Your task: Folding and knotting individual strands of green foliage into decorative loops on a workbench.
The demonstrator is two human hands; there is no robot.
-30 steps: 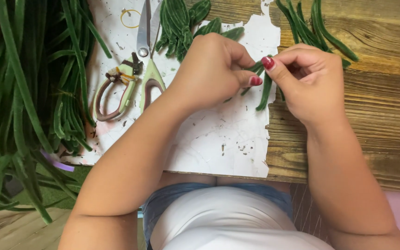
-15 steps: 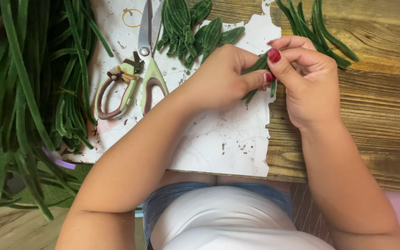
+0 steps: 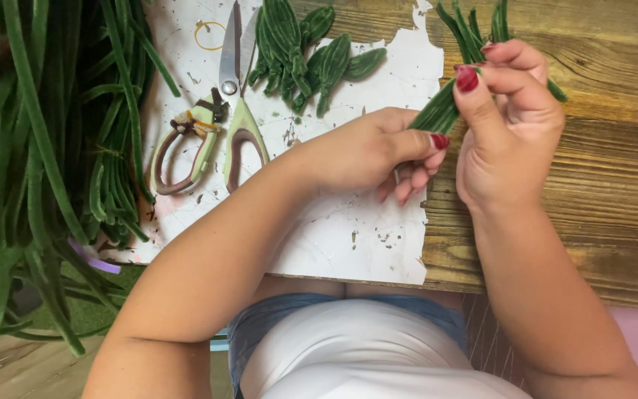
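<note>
Green strip [image 3: 437, 111]: both hands are pinching it above the table's [image 3: 599, 185] right side, left hand [image 3: 367, 151] gripping its near end, right hand [image 3: 511, 125] its far end. Advisable: firm, even pinching while folding. Scissors [image 3: 219, 125], finished leaves [image 3: 304, 48] are lying far left.

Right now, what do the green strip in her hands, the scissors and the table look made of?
Green strip: looks like fuzzy chenille or velvet, matte pile. Scissors: shiny metal blades, smooth green and brown handles, probably plastic. Table: wood, visible grain, dull finish.
</note>
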